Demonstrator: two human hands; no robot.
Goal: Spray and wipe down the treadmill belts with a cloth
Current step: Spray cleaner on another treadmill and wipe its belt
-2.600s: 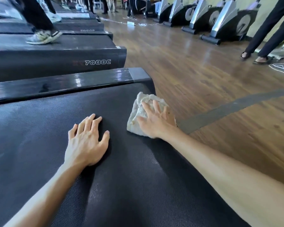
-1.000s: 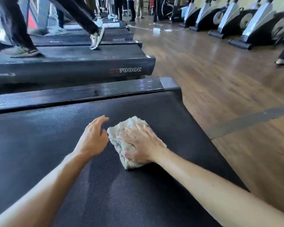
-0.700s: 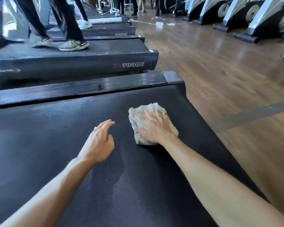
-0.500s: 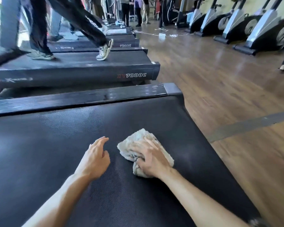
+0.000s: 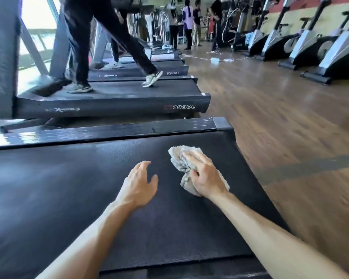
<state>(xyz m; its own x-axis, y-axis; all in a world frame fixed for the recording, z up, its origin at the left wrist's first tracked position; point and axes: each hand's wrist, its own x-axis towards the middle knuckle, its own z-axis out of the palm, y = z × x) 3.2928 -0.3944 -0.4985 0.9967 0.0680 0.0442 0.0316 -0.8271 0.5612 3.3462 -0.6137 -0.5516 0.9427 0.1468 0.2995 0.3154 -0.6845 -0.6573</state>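
— While the cloth (image 5: 186,168) sits bunched on the belt (image 5: 69,188), near its rear edge, where are the hands?
— Right hand (image 5: 205,177) presses and pinches it, thumb tucked in a fold. Left hand (image 5: 139,184) loose beside it, holding nothing.
— Risk?
— Wadded cloth likely skips patches; beside the end cap (image 5: 223,124), it may snag.

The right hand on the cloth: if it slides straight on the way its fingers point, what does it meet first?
Probably the glossy side rail beyond the belt; only bare belt lies between it and the right hand holding the cloth.
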